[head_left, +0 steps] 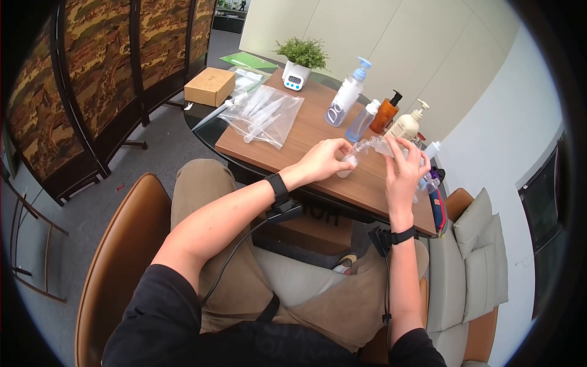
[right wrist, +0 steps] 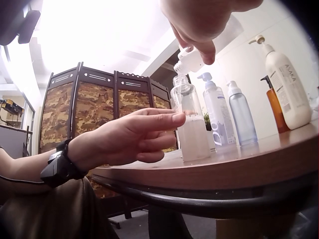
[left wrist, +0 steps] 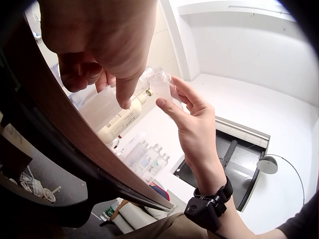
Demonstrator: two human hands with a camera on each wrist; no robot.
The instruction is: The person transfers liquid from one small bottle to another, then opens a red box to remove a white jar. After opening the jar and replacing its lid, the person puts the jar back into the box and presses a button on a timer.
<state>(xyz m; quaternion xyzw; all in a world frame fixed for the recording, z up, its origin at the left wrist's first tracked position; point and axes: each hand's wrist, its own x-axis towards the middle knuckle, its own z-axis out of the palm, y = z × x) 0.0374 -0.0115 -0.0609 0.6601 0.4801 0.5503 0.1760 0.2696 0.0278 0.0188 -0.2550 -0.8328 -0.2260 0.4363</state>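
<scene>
My left hand (head_left: 321,160) grips a clear bottle (right wrist: 194,139) near the table's front edge. Cloudy whitish liquid fills its lower part, and its threaded neck is uncapped. In the right wrist view the bottle stands upright on the tabletop. My right hand (head_left: 402,171) holds a second clear bottle (head_left: 380,145) tipped over toward the left one. The tilted bottle's mouth (right wrist: 180,67) is right at the neck of the upright bottle. In the left wrist view my right fingers (left wrist: 187,94) pinch the tilted bottle's body.
Behind my hands stand a blue-topped pump bottle (head_left: 344,101), a pale blue bottle (head_left: 362,122), an amber pump bottle (head_left: 384,115) and a cream pump bottle (head_left: 406,124). Several clear bottles (left wrist: 149,159) cluster at the right. Leftward lie a zip bag (head_left: 278,116), timer (head_left: 294,81), plant (head_left: 304,54) and cardboard box (head_left: 210,85).
</scene>
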